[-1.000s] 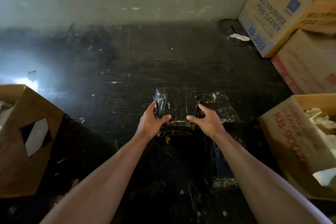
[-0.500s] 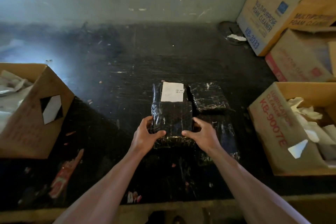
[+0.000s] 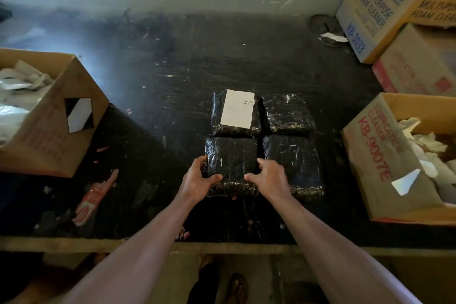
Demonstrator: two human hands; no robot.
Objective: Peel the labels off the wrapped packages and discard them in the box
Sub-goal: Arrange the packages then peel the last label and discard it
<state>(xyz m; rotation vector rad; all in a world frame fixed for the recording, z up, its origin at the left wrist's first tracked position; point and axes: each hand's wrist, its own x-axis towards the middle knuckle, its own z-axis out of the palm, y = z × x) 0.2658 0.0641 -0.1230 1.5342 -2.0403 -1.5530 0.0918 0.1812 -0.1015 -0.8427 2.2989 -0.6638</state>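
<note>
Several black wrapped packages lie in a two-by-two block on the dark table. The near-left package (image 3: 232,155) is gripped on its two sides by my left hand (image 3: 196,180) and my right hand (image 3: 269,177). It shows no label on top. The far-left package (image 3: 217,116) carries a white label (image 3: 237,111) on its top. The far-right package (image 3: 288,113) and near-right package (image 3: 293,163) show bare black wrap. An open cardboard box (image 3: 370,150) at the right holds crumpled white paper (image 3: 429,145).
Another open cardboard box (image 3: 56,118) with white scraps stands at the left. Stacked foam cleaner cartons (image 3: 385,7) fill the far right corner, with a round dark object (image 3: 325,29) beside them. The table's wooden front edge (image 3: 74,244) runs below my arms.
The view pulled back and tilted down, bringing the table's front edge into sight. Both hands drew the gripped package toward me, uncovering the labelled package behind it.
</note>
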